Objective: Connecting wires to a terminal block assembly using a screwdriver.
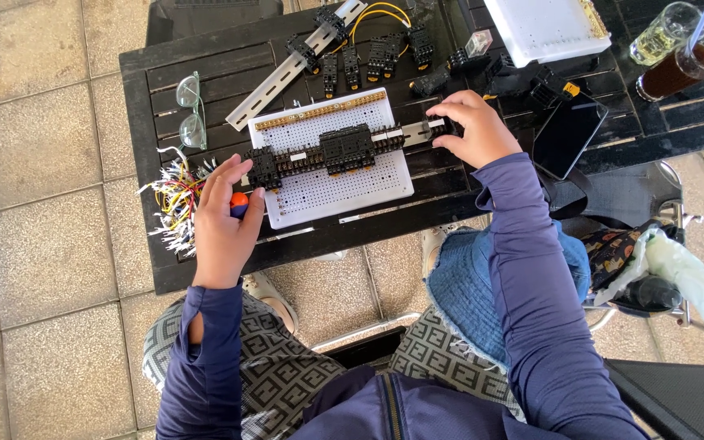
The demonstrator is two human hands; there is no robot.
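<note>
A white perforated board (pixel 344 183) lies on a black slatted table (pixel 144 122). Across it runs a metal rail carrying several black relay sockets (pixel 332 151). My left hand (pixel 223 220) is wrapped around an orange-handled screwdriver (pixel 239 201) at the rail's left end, next to a black socket (pixel 263 167). At the rail's right end my right hand (pixel 470 126) pinches a black socket (pixel 440 126) with its fingers.
A bundle of coloured wires (pixel 174 204) lies at the table's left edge, clear safety glasses (pixel 191 110) behind it. A second rail (pixel 295 61), loose sockets (pixel 376 57), another white board (pixel 543 28), a black phone (pixel 568 134) and two drinks (pixel 678 53) sit further back.
</note>
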